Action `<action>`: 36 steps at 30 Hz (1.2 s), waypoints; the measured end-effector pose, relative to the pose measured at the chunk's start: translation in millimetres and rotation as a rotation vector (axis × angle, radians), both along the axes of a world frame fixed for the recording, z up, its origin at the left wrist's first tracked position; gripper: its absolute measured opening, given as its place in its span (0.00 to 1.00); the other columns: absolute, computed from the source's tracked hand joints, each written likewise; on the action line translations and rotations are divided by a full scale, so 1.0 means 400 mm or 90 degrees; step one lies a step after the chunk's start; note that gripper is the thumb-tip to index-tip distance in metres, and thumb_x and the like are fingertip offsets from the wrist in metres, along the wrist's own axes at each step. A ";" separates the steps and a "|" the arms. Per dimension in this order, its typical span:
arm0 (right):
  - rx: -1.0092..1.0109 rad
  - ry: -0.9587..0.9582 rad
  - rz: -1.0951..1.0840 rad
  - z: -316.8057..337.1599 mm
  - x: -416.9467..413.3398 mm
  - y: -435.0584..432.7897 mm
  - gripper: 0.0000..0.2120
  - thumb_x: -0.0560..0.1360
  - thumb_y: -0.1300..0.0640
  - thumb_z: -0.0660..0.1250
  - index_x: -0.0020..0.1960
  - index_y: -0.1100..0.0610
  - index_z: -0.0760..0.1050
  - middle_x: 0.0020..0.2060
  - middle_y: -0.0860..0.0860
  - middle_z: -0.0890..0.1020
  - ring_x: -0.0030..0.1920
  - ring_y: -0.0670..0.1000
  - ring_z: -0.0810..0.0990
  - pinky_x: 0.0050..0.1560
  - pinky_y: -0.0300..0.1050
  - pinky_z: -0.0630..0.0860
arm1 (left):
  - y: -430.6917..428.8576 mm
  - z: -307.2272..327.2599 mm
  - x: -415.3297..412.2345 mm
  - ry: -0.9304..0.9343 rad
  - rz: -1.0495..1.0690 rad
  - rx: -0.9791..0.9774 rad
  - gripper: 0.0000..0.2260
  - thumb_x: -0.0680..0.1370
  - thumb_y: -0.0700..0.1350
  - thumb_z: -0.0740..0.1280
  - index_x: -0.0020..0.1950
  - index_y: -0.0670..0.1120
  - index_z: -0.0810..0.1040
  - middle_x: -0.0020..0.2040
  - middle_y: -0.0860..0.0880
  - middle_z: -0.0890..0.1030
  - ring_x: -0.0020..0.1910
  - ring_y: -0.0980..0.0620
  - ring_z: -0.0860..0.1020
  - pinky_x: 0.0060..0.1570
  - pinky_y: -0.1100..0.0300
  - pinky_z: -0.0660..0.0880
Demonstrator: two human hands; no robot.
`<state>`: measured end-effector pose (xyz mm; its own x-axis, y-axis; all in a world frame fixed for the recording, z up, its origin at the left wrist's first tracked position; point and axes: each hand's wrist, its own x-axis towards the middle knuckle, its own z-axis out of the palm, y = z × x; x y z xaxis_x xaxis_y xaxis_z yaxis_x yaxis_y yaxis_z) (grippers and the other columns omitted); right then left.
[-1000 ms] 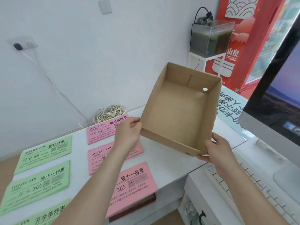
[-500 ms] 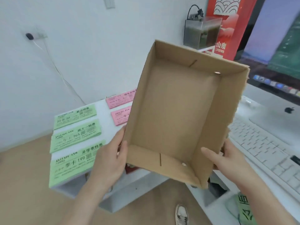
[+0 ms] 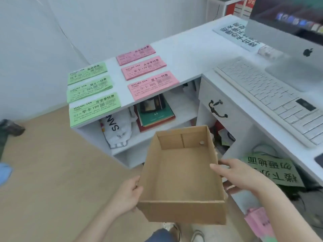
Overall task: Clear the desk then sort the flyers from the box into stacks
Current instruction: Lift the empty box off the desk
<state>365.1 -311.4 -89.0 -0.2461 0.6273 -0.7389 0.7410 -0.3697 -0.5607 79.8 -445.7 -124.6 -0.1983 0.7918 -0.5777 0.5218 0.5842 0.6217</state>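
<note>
The cardboard box [image 3: 174,173] is gripped between left hand [image 3: 126,195] and right hand [image 3: 241,175], fingers seemingly curled beneath; flyer stacks [image 3: 152,85] are seen beyond.

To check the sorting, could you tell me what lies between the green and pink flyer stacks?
Nothing: between the green stacks and pink stacks the head view shows only bare white desk.

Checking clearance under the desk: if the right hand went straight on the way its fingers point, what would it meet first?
The cardboard box: the right hand points leftward and grips its right wall, so that wall blocks it at once, it seems.
</note>
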 end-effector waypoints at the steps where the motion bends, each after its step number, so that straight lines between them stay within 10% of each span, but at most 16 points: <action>1: -0.018 -0.022 0.039 -0.025 -0.001 -0.018 0.27 0.77 0.41 0.61 0.71 0.52 0.65 0.50 0.49 0.80 0.32 0.47 0.82 0.33 0.40 0.79 | -0.013 -0.032 0.010 -0.015 0.014 -0.028 0.15 0.77 0.37 0.55 0.50 0.52 0.78 0.29 0.53 0.79 0.26 0.53 0.78 0.26 0.57 0.76; 11: -0.071 -0.089 0.171 -0.373 -0.147 0.024 0.18 0.79 0.59 0.54 0.69 0.56 0.64 0.31 0.52 0.75 0.21 0.49 0.78 0.20 0.36 0.69 | 0.017 -0.380 -0.065 0.140 0.085 -0.124 0.09 0.77 0.42 0.56 0.48 0.46 0.76 0.33 0.49 0.79 0.24 0.50 0.78 0.31 0.59 0.74; 16: 0.023 -0.093 0.174 -0.743 -0.327 0.122 0.18 0.77 0.60 0.54 0.65 0.52 0.72 0.43 0.53 0.82 0.29 0.54 0.84 0.32 0.46 0.81 | 0.097 -0.689 -0.186 0.189 0.175 -0.121 0.10 0.78 0.41 0.55 0.53 0.50 0.74 0.41 0.47 0.81 0.26 0.50 0.78 0.27 0.62 0.73; 23: 0.108 0.010 -0.014 -1.262 -0.585 0.235 0.17 0.73 0.65 0.62 0.59 0.54 0.78 0.48 0.53 0.84 0.49 0.56 0.81 0.48 0.43 0.77 | 0.186 -1.175 -0.371 0.080 0.412 -0.036 0.19 0.73 0.46 0.59 0.65 0.51 0.69 0.48 0.43 0.82 0.44 0.39 0.81 0.47 0.45 0.78; 30: -0.049 0.252 -0.237 -1.436 -0.690 0.223 0.21 0.73 0.71 0.61 0.61 0.52 0.72 0.41 0.46 0.79 0.41 0.46 0.78 0.44 0.36 0.72 | 0.193 -1.331 -0.369 0.303 0.238 -0.031 0.23 0.73 0.37 0.67 0.67 0.47 0.71 0.67 0.44 0.66 0.57 0.45 0.76 0.58 0.59 0.70; 36: -0.016 0.299 -0.302 -1.497 -0.740 0.237 0.22 0.74 0.67 0.64 0.63 0.48 0.69 0.43 0.53 0.75 0.43 0.50 0.76 0.43 0.33 0.74 | 0.243 -1.372 -0.394 0.387 0.123 0.075 0.17 0.77 0.41 0.64 0.65 0.50 0.74 0.52 0.46 0.75 0.47 0.44 0.78 0.46 0.53 0.74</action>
